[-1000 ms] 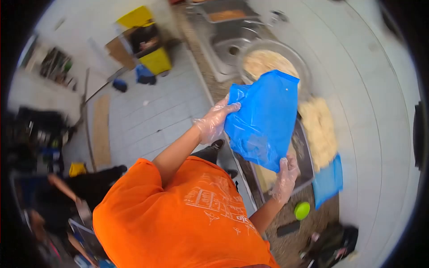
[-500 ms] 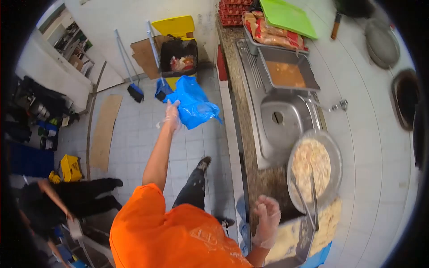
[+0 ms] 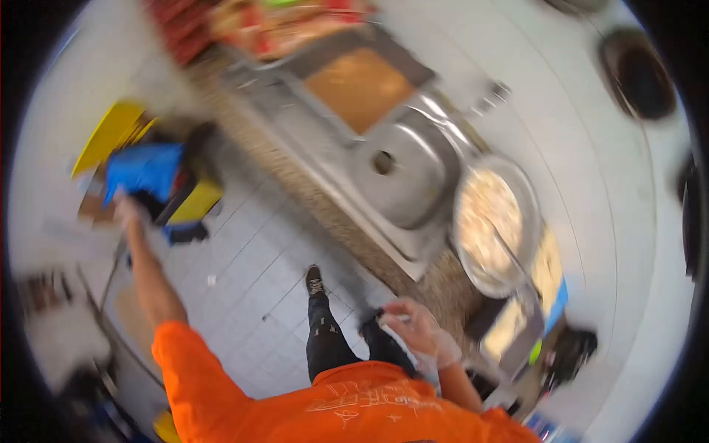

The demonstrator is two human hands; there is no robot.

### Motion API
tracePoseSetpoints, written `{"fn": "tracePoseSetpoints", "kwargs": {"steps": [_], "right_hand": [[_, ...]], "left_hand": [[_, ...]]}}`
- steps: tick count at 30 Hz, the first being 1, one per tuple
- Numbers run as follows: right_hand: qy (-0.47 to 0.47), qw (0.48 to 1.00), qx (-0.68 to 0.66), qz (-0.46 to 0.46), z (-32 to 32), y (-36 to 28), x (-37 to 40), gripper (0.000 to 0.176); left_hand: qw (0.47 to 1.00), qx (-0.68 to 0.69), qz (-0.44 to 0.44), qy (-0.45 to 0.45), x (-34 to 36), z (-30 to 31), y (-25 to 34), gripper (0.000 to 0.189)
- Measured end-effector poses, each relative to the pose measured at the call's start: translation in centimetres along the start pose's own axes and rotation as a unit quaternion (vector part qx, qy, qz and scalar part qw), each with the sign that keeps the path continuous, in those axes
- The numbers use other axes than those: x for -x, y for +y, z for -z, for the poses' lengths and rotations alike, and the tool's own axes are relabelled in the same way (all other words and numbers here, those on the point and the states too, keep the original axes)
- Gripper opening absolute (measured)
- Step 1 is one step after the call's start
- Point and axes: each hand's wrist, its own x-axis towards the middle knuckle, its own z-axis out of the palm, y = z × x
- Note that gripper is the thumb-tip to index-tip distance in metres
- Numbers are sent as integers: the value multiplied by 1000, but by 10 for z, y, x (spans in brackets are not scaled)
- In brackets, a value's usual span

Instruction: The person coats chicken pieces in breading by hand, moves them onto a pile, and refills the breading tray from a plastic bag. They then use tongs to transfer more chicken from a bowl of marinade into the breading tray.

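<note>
The bag (image 3: 144, 170) is seen at the bin (image 3: 111, 136) rim, just above the outstretched left hand (image 3: 129, 213). Whether it is gripped cannot be told through the blur. The right hand (image 3: 417, 332) is held loosely curled and empty beside the counter (image 3: 281, 166) edge, with open floor (image 3: 251, 266) between the hands.

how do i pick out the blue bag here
From the steel sink, look left across the tiled floor to the yellow bin. The blue bag is at its mouth, just above the left hand: bright plastic against yellow and black.
</note>
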Motion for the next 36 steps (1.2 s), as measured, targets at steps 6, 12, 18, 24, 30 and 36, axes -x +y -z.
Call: {"fn": "tracePoseSetpoints", "kwargs": {"steps": [6,12,18,24,30,36], "right_hand": [[104,994,-39,-5,22,-30,27,40],[296,945,138,-1,118,-13,79,45],[339,889,278,-128,253,83,62,63],[118,913,385,-73,297,118,56,60],[243,888,382,83,316,152,63,20],[373,768,474,215,341,133,70,16]], "left_hand": [[794,513,191,-264,170,-43,-4,70],[714,409,233,-518,460,-11,133,60],[694,418,19,-586,561,148,301,43],[698,394,-141,-581,631,171,379,34],[712,407,-38,-571,717,181,405,45],[714,377,-34,-589,751,182,411,64]]}}
